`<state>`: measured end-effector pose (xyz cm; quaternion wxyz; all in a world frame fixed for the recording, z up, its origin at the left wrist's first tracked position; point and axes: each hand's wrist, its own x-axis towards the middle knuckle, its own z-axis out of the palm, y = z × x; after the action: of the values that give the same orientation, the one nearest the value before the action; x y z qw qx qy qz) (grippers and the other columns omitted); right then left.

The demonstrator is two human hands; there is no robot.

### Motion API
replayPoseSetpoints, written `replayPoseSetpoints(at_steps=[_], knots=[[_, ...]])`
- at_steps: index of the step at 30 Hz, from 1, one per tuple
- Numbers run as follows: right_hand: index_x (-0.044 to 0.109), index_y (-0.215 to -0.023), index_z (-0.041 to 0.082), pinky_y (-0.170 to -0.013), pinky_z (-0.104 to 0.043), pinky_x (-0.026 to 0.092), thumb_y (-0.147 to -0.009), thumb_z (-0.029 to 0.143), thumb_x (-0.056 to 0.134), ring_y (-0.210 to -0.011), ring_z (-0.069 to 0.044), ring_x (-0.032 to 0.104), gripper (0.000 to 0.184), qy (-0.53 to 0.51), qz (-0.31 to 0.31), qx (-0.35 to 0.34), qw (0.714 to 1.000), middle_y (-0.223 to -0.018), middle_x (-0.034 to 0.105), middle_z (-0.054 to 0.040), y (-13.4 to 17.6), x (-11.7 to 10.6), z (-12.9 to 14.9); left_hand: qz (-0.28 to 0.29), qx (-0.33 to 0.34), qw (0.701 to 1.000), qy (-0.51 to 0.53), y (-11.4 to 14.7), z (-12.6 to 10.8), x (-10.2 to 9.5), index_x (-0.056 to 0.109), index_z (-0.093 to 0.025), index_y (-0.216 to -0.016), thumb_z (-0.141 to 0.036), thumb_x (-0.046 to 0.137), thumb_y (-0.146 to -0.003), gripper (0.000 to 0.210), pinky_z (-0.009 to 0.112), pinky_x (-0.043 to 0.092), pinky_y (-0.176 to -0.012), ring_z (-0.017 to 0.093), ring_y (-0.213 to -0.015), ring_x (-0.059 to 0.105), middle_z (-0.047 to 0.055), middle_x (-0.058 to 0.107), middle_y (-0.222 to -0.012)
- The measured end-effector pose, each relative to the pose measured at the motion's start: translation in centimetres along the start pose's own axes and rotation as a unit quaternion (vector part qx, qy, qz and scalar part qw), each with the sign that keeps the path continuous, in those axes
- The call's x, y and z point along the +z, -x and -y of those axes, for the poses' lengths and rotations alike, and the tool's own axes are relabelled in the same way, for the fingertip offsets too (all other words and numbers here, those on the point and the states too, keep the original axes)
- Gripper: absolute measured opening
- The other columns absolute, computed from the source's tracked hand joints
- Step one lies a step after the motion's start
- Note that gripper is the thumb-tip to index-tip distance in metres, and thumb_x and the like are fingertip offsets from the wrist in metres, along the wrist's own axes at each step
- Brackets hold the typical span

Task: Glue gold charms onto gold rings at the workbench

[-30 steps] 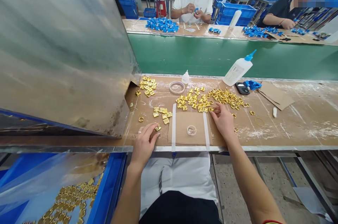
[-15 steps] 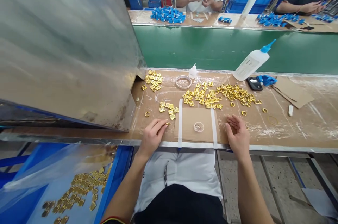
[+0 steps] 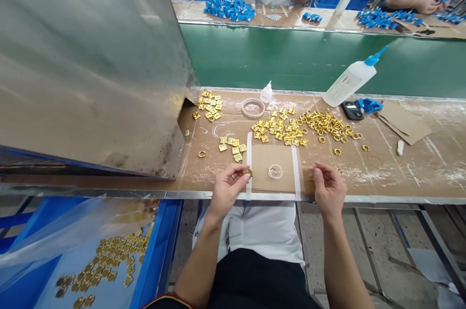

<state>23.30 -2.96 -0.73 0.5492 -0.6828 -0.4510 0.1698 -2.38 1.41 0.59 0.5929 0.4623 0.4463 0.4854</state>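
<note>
My left hand (image 3: pixel 229 190) pinches a small gold-coloured piece (image 3: pixel 248 172) between thumb and fingertips, over the left white tape strip of a cardboard pad (image 3: pixel 262 157). On that pad stands a small clear round cup (image 3: pixel 275 172) with something thin in it. My right hand (image 3: pixel 330 187) is just right of the pad, fingers curled and thumb close to the index; what they hold, if anything, I cannot make out. Several square gold pieces (image 3: pixel 235 143) lie beyond my left hand, with more square gold pieces (image 3: pixel 278 126) behind the pad. A heap of gold rings (image 3: pixel 324 123) lies right of those.
A tape roll (image 3: pixel 253 108), a small white bottle (image 3: pixel 266 93) and a large tilted bottle (image 3: pixel 350 81) stand along the back edge. A metal housing (image 3: pixel 91 66) blocks the left. A blue bin (image 3: pixel 145 270) with gold parts is below. Co-workers sit across the green belt (image 3: pixel 291 56).
My left hand has moved right with the gold piece, from beside the pad to its left tape strip. My right hand's thumb and index have come closer together. The view has tilted slightly down.
</note>
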Motion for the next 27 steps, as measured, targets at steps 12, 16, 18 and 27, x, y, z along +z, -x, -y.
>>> replayPoseSetpoints(at_steps=[12,16,18,27], knots=[[0.071,-0.095,0.021,-0.061,-0.032,0.056,-0.093,0.049,0.064,-0.067,-0.020,0.068,0.030,-0.042,0.070,0.007,0.997,-0.077,0.073,-0.0060,1.3,1.8,1.9,0.062,0.015,0.998,-0.025,1.0,1.0,2.0,0.077,-0.016,-0.104,-0.030,0.074,-0.084,0.024,0.022,0.054,-0.066,0.013,-0.075,0.063,0.005,0.068,-0.085],[0.072,-0.097,0.021,-0.059,-0.032,0.056,-0.088,0.047,0.070,-0.067,-0.020,0.068,0.028,-0.041,0.126,0.009,0.991,-0.078,0.073,-0.0058,1.0,2.2,2.0,0.102,0.002,0.993,-0.064,1.1,0.9,2.1,0.075,-0.015,-0.109,-0.032,0.068,-0.089,0.027,0.021,0.051,-0.060,0.012,-0.065,0.060,0.002,0.064,-0.076],[0.074,-0.097,0.022,-0.059,-0.031,0.055,-0.089,0.044,0.070,-0.068,-0.020,0.067,0.024,-0.030,0.153,-0.012,0.988,-0.080,0.074,-0.0056,0.9,2.6,2.3,0.107,0.002,0.991,-0.085,1.1,0.9,2.3,0.074,-0.015,-0.111,-0.032,0.067,-0.090,0.028,0.021,0.050,-0.060,0.011,-0.064,0.059,0.001,0.060,-0.074],[0.078,-0.092,0.026,-0.062,-0.030,0.053,-0.094,0.025,0.064,-0.073,-0.018,0.064,0.014,0.026,0.178,-0.152,0.972,-0.086,0.068,-0.0048,0.4,3.8,3.9,0.105,0.025,0.987,-0.115,0.9,1.1,2.2,0.072,-0.016,-0.108,-0.030,0.068,-0.088,0.025,0.023,0.051,-0.065,0.012,-0.066,0.058,0.002,0.061,-0.077]])
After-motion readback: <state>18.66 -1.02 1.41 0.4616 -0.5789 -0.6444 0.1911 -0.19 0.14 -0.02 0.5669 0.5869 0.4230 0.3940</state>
